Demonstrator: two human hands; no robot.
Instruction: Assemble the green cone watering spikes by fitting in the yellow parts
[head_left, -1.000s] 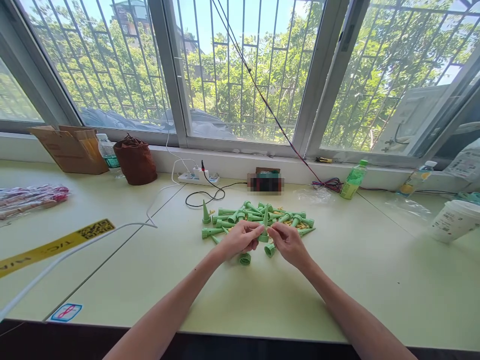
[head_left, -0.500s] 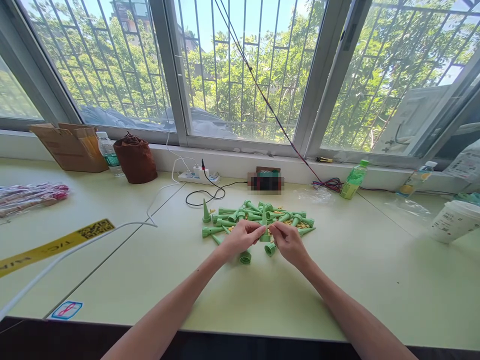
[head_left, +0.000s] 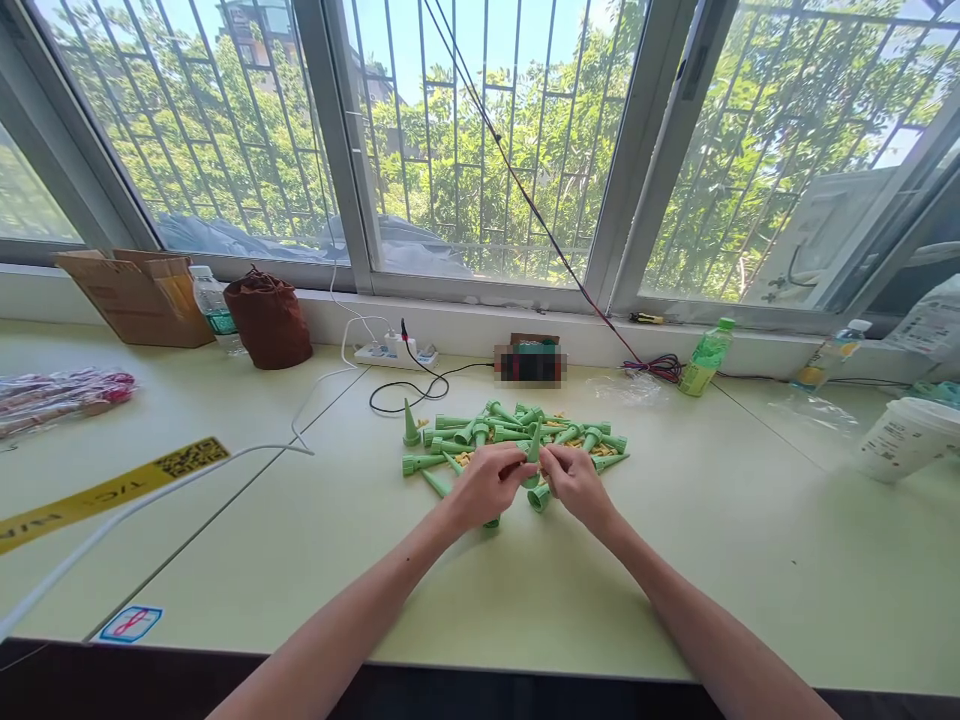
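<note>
A green plastic plant watering spike (head_left: 535, 440) points upward between my two hands, its wide capped end low. The fingers of my left hand (head_left: 491, 484) are closed round its lower part. My right hand (head_left: 576, 480) is pinched against the spike's right side; anything small between its fingertips is hidden. Just beyond my hands lies a pile of similar green spikes (head_left: 450, 435) mixed with small yellow pieces (head_left: 604, 450). One spike (head_left: 410, 424) stands upright at the pile's left edge. A spike (head_left: 538, 498) lies beneath my right hand, and another is mostly covered by my left hand.
A power strip (head_left: 396, 354) with cables and a small blurred device (head_left: 529, 362) are at the back by the window. Left stand a brown pouch (head_left: 268, 320) and a cardboard box (head_left: 139, 300). Right are a green bottle (head_left: 706, 358) and a white cup (head_left: 911, 440). A white cable (head_left: 187, 474) crosses the left.
My left hand has rolled inward and shifted slightly right, now covering more of the spike near it. The held spike has tilted a little, its tip leaning right. My right hand stays pinched beside it.
</note>
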